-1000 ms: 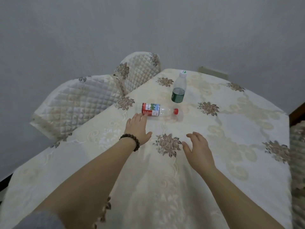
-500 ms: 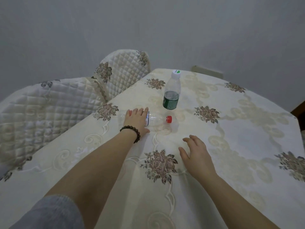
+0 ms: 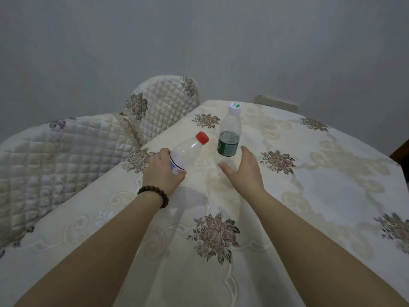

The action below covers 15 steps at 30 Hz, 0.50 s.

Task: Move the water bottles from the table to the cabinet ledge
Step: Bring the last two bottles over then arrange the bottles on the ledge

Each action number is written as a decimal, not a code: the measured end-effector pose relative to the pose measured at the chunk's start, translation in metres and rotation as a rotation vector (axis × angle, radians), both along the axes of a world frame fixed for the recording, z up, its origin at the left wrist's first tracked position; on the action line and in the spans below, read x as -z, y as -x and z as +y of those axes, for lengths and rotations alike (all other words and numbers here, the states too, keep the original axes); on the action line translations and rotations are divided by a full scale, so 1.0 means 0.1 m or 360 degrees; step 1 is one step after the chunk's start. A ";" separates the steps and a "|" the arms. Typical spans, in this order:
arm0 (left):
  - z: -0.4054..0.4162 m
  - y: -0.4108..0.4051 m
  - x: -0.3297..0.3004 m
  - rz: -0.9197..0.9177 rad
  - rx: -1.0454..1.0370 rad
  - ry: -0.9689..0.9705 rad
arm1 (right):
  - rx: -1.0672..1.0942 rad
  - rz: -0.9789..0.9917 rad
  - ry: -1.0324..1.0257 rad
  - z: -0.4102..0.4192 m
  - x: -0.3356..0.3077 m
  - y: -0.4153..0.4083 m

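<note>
Bottles [image 3: 229, 131] on floral tablecloth [image 3: 309, 196]; grey wall [image 3: 199, 41] behind.

No text is legible on either bottle [image 3: 229, 138] label or cap.

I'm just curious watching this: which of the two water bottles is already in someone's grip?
The red-capped bottle: the left hand grips its lower body and holds it tilted. The white-capped bottle with the green label stands upright on the table, the open right hand just beside it.
</note>
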<state>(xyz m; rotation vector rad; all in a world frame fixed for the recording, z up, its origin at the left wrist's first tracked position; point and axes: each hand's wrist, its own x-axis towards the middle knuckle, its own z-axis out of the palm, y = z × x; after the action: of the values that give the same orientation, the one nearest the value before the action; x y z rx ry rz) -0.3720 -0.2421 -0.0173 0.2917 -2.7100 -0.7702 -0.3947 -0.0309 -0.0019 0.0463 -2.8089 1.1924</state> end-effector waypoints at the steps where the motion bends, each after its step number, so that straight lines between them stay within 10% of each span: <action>1: 0.00 -0.02 -0.01 0.0020 -0.0011 -0.0039 | 0.0080 -0.0036 0.0119 -0.06 -0.02 0.10; 15: -0.10 -0.27 0.00 0.0103 -0.0022 -0.0040 | 0.0311 0.0015 0.0661 -0.16 0.07 0.73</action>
<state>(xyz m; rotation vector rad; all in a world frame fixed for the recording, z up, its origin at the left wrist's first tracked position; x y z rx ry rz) -0.3451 -0.2518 -0.0176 0.2857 -2.6371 -0.7969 -0.4674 -0.0465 -0.0088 -0.2428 -2.4290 1.6806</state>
